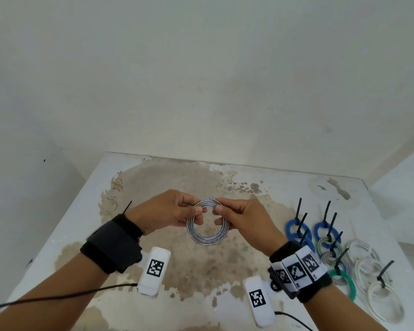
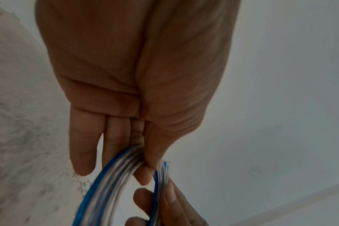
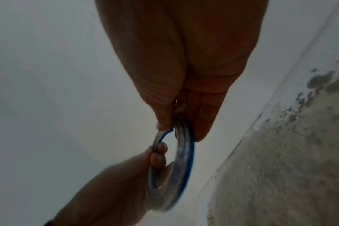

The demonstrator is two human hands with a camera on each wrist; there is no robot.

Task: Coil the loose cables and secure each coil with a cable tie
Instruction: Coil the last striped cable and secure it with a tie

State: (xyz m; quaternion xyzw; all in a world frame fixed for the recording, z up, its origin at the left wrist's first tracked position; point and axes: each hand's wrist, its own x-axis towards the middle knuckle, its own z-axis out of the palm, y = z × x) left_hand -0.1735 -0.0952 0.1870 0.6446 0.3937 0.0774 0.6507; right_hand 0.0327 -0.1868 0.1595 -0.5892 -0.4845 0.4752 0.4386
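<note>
In the head view there is no readable writing; only black-and-white square code markers show on the two white blocks (image 1: 154, 271) under the wrists and on the white band of the right wrist (image 1: 299, 271). The left hand (image 1: 163, 211) and the right hand (image 1: 244, 218) hold between them a round coil of clear cable with a blue stripe (image 1: 207, 235), raised above the stained white table (image 1: 201, 266). Each hand pinches the upper part of the coil with thumb and fingers curled around the turns. A short cable end (image 1: 212, 199) stands out at the top, at the right fingertips. To the right on the table lie finished coils with black cable ties (image 1: 330, 247): blue, green, grey and white ones.

In the left wrist view the left hand (image 2: 137, 76) presses its thumb against the fingers, with the turns of the coil (image 2: 110, 175) squeezed between them. The fingers of the right hand (image 2: 170, 203) pinch the coil from below. The picture is blurred.

In the right wrist view the right hand (image 3: 184, 68) pinches the coil (image 3: 184, 160) at its top between thumb and fingers. The left hand (image 3: 116, 183) grips the near side of the ring, its fingertips curled over it. The table edge (image 3: 281, 152) is at the right.
</note>
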